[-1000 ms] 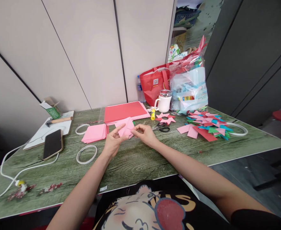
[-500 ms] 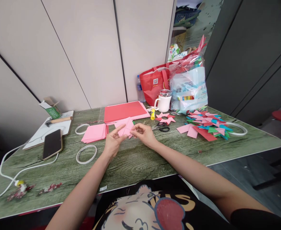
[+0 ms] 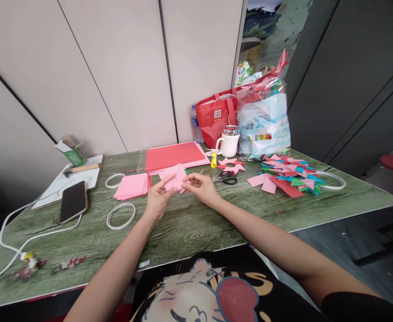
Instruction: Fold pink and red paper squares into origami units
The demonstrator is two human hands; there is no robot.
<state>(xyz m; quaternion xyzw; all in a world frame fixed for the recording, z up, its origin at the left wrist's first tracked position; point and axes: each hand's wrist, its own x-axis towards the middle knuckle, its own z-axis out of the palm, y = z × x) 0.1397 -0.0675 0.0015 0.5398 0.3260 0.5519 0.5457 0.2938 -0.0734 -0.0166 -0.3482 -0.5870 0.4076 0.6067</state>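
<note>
A green wood-grain worktop (image 3: 183, 228) stands against pale wall panels, carrying from left to right a phone (image 3: 73, 201), a pink paper stack (image 3: 132, 185), red sheets (image 3: 174, 156), scissors (image 3: 226, 179) and a heap of coloured folded pieces (image 3: 288, 174). At its middle the left hand (image 3: 158, 199) and right hand (image 3: 201, 188) each pinch an edge of a pink folded paper (image 3: 176, 179), held just above the worktop. Its folds are hard to make out, and the white cable (image 3: 18, 250) is cut off at the left edge.

Pink folded paper (image 3: 175, 179) and a pink square stack (image 3: 132, 185) are recorded. A green wood-grain table (image 3: 189, 223) is noted. Red sheets (image 3: 174, 156) are listed.
</note>
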